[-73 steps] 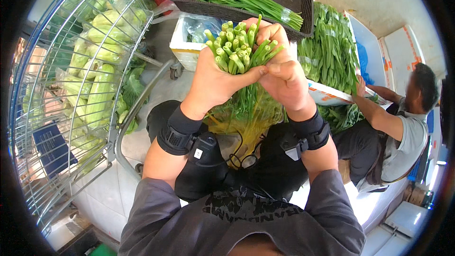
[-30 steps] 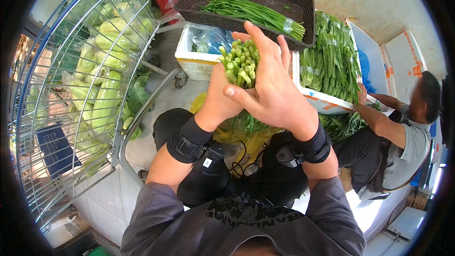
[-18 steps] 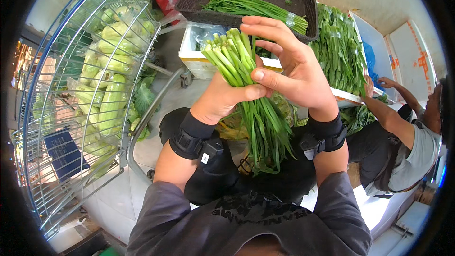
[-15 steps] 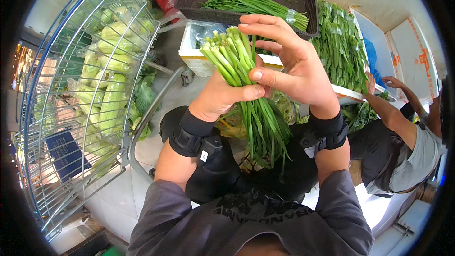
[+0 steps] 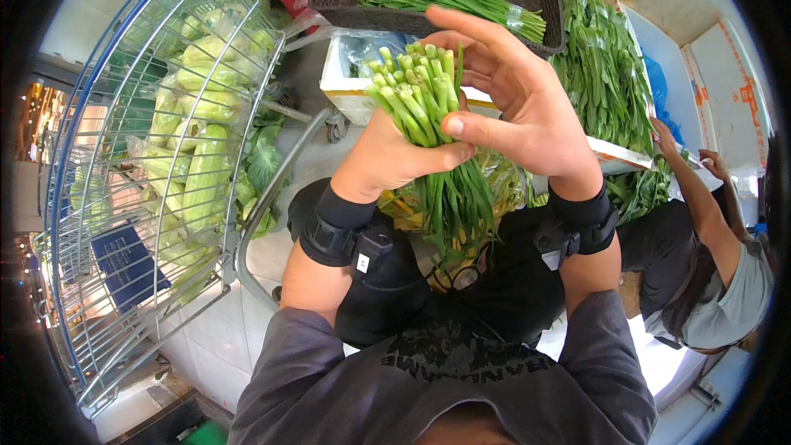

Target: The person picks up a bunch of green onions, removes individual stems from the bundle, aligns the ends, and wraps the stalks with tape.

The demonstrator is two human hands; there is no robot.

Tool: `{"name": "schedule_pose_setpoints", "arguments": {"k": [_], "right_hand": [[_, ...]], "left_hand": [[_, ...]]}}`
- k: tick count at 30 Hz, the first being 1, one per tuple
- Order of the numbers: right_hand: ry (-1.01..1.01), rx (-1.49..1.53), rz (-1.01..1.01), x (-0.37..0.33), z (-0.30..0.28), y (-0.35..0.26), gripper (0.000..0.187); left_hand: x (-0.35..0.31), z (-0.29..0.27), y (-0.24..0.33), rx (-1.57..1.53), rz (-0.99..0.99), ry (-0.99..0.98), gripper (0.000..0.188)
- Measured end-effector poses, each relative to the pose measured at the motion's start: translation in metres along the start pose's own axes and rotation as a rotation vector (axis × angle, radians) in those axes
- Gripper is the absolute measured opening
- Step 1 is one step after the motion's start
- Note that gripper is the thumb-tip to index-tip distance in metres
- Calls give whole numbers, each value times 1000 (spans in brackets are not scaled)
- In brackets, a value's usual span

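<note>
My left hand (image 5: 391,156) is wrapped round a bunch of leafy greens (image 5: 424,95), with its thumb across the stems. The thick, pale green cut ends point up and away from me, while the narrow leaves hang down over my lap. Beside the bunch, my right hand (image 5: 531,111) curves with fingers apart, its thumb tip against the stems. Part of its fingertips is hidden behind the cut ends.
A wire shopping cart (image 5: 233,239) with bagged pale green gourds (image 5: 206,173) stands left. Beyond my hands are a dark woven tray (image 5: 338,12) of thin green stalks (image 5: 453,2) and a white foam box (image 5: 336,74). At right, another person's hand (image 5: 666,138) is near heaped long-leaf greens (image 5: 601,74).
The bunch has tipped so its cut ends face me more. My right fingers have lifted and spread slightly at its side. The whole view has shifted a little.
</note>
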State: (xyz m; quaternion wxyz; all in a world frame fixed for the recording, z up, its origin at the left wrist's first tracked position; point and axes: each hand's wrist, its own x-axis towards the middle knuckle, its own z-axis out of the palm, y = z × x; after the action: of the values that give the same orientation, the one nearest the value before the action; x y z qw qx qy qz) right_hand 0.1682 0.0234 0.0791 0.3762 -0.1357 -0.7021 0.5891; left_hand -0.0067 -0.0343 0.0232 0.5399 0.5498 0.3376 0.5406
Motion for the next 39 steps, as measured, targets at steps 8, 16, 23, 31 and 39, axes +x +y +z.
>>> {"name": "schedule_pose_setpoints", "arguments": {"k": [8, 16, 23, 31, 39], "right_hand": [[137, -265, 84, 2, 20, 28, 73], [165, -84, 144, 56, 9, 44, 24], [112, -112, 146, 67, 8, 47, 6], [69, -128, 193, 71, 18, 26, 8], [212, -398, -10, 45, 22, 15, 45]], "left_hand": [[14, 9, -20, 691, 347, 110, 50], [47, -25, -48, 162, 69, 232, 38], [45, -18, -24, -26, -48, 153, 34], [44, -50, -37, 10, 4, 77, 35], [31, -19, -9, 83, 248, 286, 28]]}}
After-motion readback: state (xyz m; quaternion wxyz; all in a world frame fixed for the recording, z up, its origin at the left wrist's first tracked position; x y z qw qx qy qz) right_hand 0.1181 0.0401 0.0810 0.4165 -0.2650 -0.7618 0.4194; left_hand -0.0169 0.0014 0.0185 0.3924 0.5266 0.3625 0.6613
